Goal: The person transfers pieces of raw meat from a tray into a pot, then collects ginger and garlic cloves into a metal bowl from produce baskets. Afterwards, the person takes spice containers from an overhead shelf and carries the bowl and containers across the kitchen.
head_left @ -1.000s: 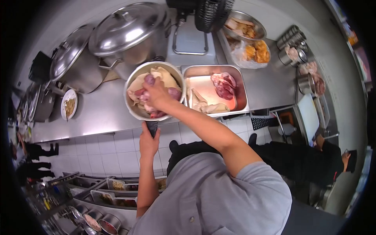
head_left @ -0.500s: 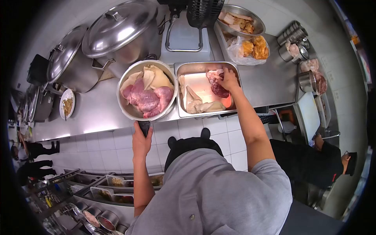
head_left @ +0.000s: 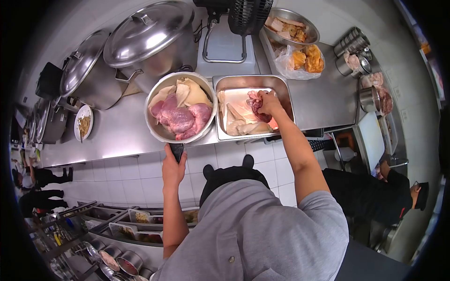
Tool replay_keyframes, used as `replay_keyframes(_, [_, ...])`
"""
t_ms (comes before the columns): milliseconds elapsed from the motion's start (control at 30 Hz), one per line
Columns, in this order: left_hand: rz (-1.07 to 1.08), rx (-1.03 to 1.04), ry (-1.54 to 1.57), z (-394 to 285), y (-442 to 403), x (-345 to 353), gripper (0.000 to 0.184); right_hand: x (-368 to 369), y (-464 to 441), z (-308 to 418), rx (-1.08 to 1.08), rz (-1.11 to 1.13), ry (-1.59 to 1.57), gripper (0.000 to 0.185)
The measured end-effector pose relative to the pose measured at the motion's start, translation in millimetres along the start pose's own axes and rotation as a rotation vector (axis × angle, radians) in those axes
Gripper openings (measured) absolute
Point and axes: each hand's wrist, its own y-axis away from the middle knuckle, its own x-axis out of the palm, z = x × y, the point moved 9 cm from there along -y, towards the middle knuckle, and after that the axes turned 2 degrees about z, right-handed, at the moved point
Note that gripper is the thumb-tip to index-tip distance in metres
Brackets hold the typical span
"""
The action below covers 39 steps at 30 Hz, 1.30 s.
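Observation:
My left hand (head_left: 174, 165) is closed around the black handle (head_left: 177, 151) of a round pot (head_left: 148, 122). Large pieces of pink raw meat (head_left: 176, 117) and pale skin (head_left: 196, 92) fill the pot. To its right stands a rectangular steel pan (head_left: 253, 80). Inside that pan, my right hand (head_left: 271, 104) grips a dark red piece of raw meat (head_left: 259, 111) with curled fingers, which hide part of it. Pale pieces with skin (head_left: 239, 125) lie in the pan's left and front part, in some reddish liquid.
Behind are big lidded stockpots (head_left: 145, 40), a black fan (head_left: 248, 18), a bowl of cooked pieces (head_left: 295, 35) and a plastic bag (head_left: 287, 63) of orange-brown food. A small white dish (head_left: 84, 122) sits left. A co-worker in black (head_left: 370, 192) is at the right.
My right hand has moved down and left inside the pan, and the dark red meat is now bunched under its fingers. My left hand keeps its grip on the pot handle.

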Motion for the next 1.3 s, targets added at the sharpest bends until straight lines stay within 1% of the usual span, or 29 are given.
replay_keyframes(33, [-0.004, 0.001, 0.009, 1.3, -0.3, -0.1, 0.059, 1.8, -3.1, -0.1, -0.039, -0.032, -0.006, 0.074])
replay_keyframes(67, [-0.003, 0.008, 0.015, 3.0, -0.4, 0.4, 0.058, 6.4, -5.4, -3.6, -0.043, -0.037, 0.004, 0.074])
replay_keyframes(133, [-0.01, 0.01, 0.031, 6.3, 0.2, -0.4, 0.058, -1.0, -3.0, 0.2, -0.13, -0.176, -0.044, 0.068])
replay_keyframes(167, [-0.003, 0.026, 0.031, 6.0, -0.3, -0.5, 0.058, -1.2, -3.1, -11.3, -0.039, -0.191, -0.122, 0.066])
replay_keyframes(200, [0.003, 0.04, 0.03, 5.9, -0.5, -0.6, 0.058, -3.4, -3.8, -12.1, -0.05, -0.193, -0.112, 0.066])
replay_keyframes(267, [-0.011, 0.055, 0.048, 7.4, -0.3, -2.0, 0.06, -5.0, -7.7, -28.7, 0.005, -0.167, -0.238, 0.067])
replay_keyframes(333, [-0.019, 0.071, 0.063, 6.0, -0.4, -3.4, 0.061, -17.6, 1.7, -25.0, 0.015, -0.168, -0.255, 0.066])
replay_keyframes(400, [0.02, 0.032, 0.051, 6.5, -0.6, -2.4, 0.058, -38.7, 18.5, -21.7, 0.037, -0.261, -0.261, 0.066])
replay_keyframes(467, [0.024, 0.037, 0.06, 6.8, -0.1, -2.3, 0.057, -43.7, 23.7, -20.8, 0.0, -0.287, -0.255, 0.065])
replay_keyframes(533, [0.015, 0.043, 0.068, 8.2, -2.2, -3.6, 0.057, -58.0, 29.8, -13.6, -0.136, -0.424, -0.252, 0.055])
replay_keyframes(567, [0.014, 0.054, 0.075, 10.1, -2.7, -1.8, 0.057, -60.9, 29.7, -15.1, -0.145, -0.422, -0.249, 0.055])
replay_keyframes(633, [0.006, 0.056, 0.081, 13.9, -2.6, -1.4, 0.058, -74.0, 37.1, -8.7, -0.209, -0.485, -0.371, 0.053])
replay_keyframes(667, [0.017, 0.051, 0.073, 15.0, -3.3, 0.0, 0.058, -77.4, 39.2, -5.3, -0.221, -0.478, -0.371, 0.053])
replay_keyframes(733, [0.02, 0.035, 0.063, 17.2, -3.9, 0.8, 0.059, -107.6, 65.2, 24.5, -0.235, -0.406, -0.496, 0.055])
replay_keyframes(767, [0.019, 0.04, 0.061, 17.1, -4.0, 1.3, 0.06, -119.1, 67.4, 32.0, -0.288, -0.471, -0.375, 0.052])
replay_keyframes(800, [0.021, 0.047, 0.056, 17.5, -4.0, 2.0, 0.06, -128.5, 73.2, 46.9, -0.293, -0.465, -0.379, 0.052])
replay_keyframes(867, [0.019, 0.042, 0.054, 20.6, -4.4, 3.5, 0.06, -154.2, 95.9, 94.7, -0.422, -0.494, -0.41, 0.05])
replay_keyframes(933, [0.033, 0.024, 0.039, 20.7, -4.8, 4.0, 0.061, -157.8, 94.7, 127.3, -0.456, -0.478, -0.44, 0.051])
replay_keyframes(967, [0.033, 0.03, 0.034, 18.4, -4.0, 3.0, 0.061, -158.7, 98.8, 153.4, -0.522, -0.476, -0.414, 0.053])
replay_keyframes(1000, [0.043, 0.021, 0.037, 17.1, -3.0, 2.4, 0.061, -156.0, 101.4, 178.4, -0.589, -0.474, -0.387, 0.055])
replay_keyframes(1067, [0.047, 0.017, 0.037, 14.9, -2.9, 0.3, 0.062, -137.5, 93.0, 219.6, -0.649, -0.378, -0.448, 0.058])
replay_keyframes(1167, [0.037, 0.028, 0.028, 12.4, 0.0, 0.7, 0.063, -99.7, 82.5, 269.5, -0.681, -0.324, -0.375, 0.052])
replay_keyframes(1233, [0.022, 0.009, -0.006, 14.6, -0.1, 0.3, 0.063, -79.3, 74.3, 278.5, -0.672, -0.297, -0.351, 0.052])
replay_keyframes(1300, [0.034, 0.006, 0.005, 16.7, -0.8, 2.2, 0.063, -73.9, 78.3, 288.9, -0.815, -0.344, -0.33, 0.044])
